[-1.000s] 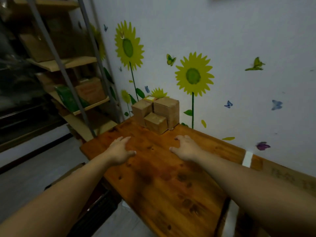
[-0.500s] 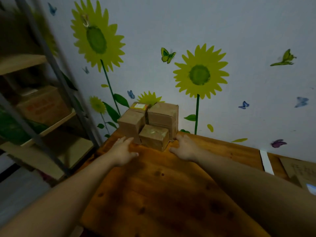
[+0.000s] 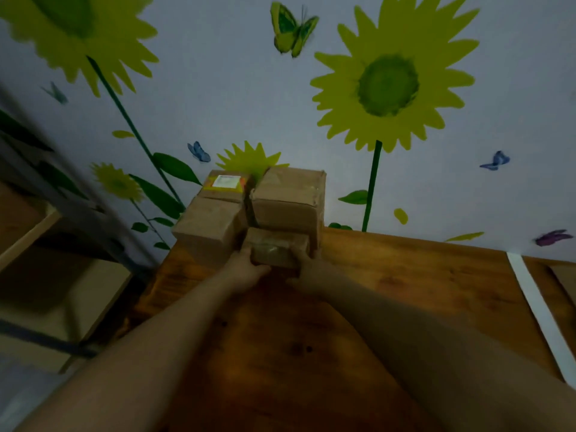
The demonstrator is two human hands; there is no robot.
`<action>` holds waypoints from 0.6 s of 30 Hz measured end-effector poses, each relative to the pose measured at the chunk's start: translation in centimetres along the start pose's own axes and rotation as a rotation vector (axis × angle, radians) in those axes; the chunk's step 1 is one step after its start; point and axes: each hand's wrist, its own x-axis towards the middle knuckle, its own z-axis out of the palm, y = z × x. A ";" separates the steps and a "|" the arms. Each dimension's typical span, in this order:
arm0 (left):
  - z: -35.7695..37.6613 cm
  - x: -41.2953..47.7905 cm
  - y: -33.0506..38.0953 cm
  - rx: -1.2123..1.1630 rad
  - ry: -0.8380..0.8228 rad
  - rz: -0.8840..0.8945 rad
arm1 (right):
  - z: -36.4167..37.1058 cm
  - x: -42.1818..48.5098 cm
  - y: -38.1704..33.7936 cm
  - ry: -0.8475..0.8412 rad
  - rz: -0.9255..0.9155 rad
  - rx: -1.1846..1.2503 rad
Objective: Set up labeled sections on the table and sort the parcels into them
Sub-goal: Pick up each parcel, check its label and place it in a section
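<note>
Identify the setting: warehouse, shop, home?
Probably a small parcel-sorting room, maybe a converted home space. Brown cardboard parcels sit clustered on a wooden table against the wall, a shelving rack stands at left, and sunflower decals cover the wall. The left hand and right hand grip a small parcel.

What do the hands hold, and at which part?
The small front parcel: the left hand grips its left end, the right hand its right end.

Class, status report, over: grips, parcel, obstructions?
Left grip, right grip: both clasping small front parcel by its sides. Three bigger parcels tight behind and left of it. White tape strip off to the right.
</note>
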 end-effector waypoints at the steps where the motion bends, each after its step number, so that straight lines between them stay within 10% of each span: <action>1: 0.4 0.4 -0.3 -0.045 0.021 -0.026 | 0.4 0.0 0.4 0.031 -0.007 0.017; 5: 0.4 0.9 -1.0 -0.297 0.140 -0.087 | 1.1 -0.7 0.5 0.168 -0.051 0.223; 12: 1.0 -1.7 -3.0 -0.396 -0.121 -0.269 | 2.4 -4.8 -1.0 0.294 0.156 0.758; 18: 4.3 -5.5 -6.4 -0.412 -0.152 -0.242 | 6.9 -8.7 -1.7 0.146 0.366 0.602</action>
